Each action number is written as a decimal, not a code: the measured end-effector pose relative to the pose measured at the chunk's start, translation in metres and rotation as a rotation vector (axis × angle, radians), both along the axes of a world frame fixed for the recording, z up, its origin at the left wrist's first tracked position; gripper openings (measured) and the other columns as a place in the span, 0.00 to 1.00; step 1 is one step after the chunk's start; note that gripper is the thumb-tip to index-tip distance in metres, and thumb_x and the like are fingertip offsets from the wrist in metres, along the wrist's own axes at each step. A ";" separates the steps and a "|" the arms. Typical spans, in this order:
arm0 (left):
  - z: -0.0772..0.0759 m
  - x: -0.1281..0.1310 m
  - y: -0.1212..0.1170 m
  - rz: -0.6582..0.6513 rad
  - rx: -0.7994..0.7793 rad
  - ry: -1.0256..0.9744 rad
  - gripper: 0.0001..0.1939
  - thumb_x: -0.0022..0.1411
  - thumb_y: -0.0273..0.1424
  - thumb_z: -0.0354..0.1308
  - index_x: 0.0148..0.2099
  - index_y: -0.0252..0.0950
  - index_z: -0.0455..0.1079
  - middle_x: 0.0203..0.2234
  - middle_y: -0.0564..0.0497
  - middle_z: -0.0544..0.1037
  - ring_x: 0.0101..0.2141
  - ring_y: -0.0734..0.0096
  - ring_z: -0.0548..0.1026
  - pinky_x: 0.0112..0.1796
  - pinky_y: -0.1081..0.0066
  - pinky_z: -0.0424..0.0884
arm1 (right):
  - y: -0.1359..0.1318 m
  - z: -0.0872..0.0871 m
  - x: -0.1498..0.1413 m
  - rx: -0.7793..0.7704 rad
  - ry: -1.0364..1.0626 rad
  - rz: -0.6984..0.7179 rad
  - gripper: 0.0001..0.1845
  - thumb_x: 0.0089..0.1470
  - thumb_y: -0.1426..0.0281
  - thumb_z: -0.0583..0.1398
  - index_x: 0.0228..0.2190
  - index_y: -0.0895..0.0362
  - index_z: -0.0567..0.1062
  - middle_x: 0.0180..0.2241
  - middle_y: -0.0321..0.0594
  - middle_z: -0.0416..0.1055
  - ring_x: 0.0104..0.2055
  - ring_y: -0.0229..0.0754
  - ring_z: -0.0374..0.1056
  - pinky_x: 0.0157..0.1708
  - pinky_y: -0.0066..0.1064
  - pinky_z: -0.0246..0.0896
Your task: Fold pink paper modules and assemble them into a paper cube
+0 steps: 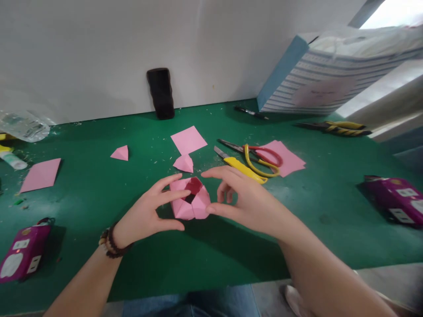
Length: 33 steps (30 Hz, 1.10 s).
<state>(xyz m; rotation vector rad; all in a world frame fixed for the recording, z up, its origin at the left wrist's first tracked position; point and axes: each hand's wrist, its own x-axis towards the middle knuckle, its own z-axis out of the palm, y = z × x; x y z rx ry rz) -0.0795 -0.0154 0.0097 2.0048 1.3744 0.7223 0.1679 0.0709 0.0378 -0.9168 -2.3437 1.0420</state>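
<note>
1. Pink paper, folded into a faceted ring (201, 206) with a dark opening on top, sits on the green table (330, 211), between the person's two hands.
2. Left hand (157, 204): at the ring's left, fingers spread, grasping nothing firmly. The index finger reaches over the opening; the thumb is apart, on the near side.
3. Right hand (234, 191): at the ring's right, loosely curved, not clenched. Its thumb tip meets the ring's right side; the index fingertip points toward the far rim.
4. Both hands are about equally near. The ring shows no clear long axis.
5. Just beyond the ring: a small folded pink piece (184, 163), then a flat pink square (189, 139).
6. Beyond the ring, to its right: a yellow-handled knife (243, 169).
</note>
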 end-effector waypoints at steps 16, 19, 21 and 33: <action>0.001 0.003 0.000 0.070 -0.246 -0.129 0.39 0.54 0.40 0.68 0.65 0.48 0.58 0.63 0.46 0.64 0.59 0.52 0.68 0.54 0.57 0.73 | 0.043 -0.041 -0.024 0.009 0.001 -0.281 0.12 0.61 0.65 0.57 0.41 0.57 0.76 0.40 0.43 0.78 0.40 0.42 0.74 0.38 0.33 0.69; 0.004 0.000 0.000 0.046 -0.262 -0.144 0.40 0.52 0.39 0.70 0.65 0.49 0.58 0.63 0.45 0.64 0.59 0.51 0.68 0.54 0.55 0.72 | 0.061 -0.055 -0.046 0.152 0.001 -0.221 0.14 0.58 0.69 0.60 0.46 0.58 0.75 0.46 0.46 0.77 0.48 0.47 0.72 0.46 0.40 0.67; 0.004 -0.002 -0.001 0.026 -0.273 -0.160 0.41 0.52 0.39 0.70 0.65 0.49 0.57 0.63 0.45 0.63 0.59 0.50 0.67 0.55 0.54 0.72 | 0.068 -0.059 -0.059 0.260 -0.036 -0.136 0.19 0.57 0.69 0.62 0.50 0.59 0.74 0.51 0.48 0.75 0.53 0.50 0.68 0.53 0.45 0.62; 0.003 0.001 -0.001 0.070 -0.332 -0.308 0.23 0.65 0.37 0.57 0.62 0.47 0.64 0.61 0.48 0.68 0.58 0.58 0.69 0.55 0.60 0.72 | 0.052 -0.031 -0.024 0.185 0.038 -0.094 0.14 0.56 0.67 0.64 0.45 0.54 0.77 0.44 0.43 0.77 0.44 0.46 0.73 0.45 0.39 0.70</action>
